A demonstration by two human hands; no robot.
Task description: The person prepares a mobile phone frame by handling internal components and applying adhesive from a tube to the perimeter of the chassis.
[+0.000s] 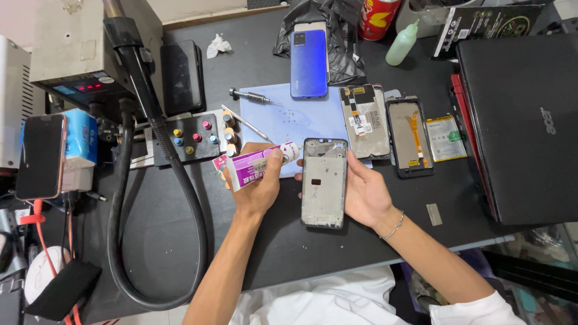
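Left hand (256, 186) is closed around a soft purple-and-white glue tube (260, 165); right hand (364, 194) cups the edge of a thin, probably fragile grey phone frame (324, 182), best held by its sides, on the dark desk (289, 241).

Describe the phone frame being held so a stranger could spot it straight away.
Start at the big black laptop on the right of the dark table, then move left past the opened phone parts to the pale blue mat. Just below it, the right hand props up a grey phone frame. Unlike its neighbours lying flat, it is hand-held, beside the purple glue tube.
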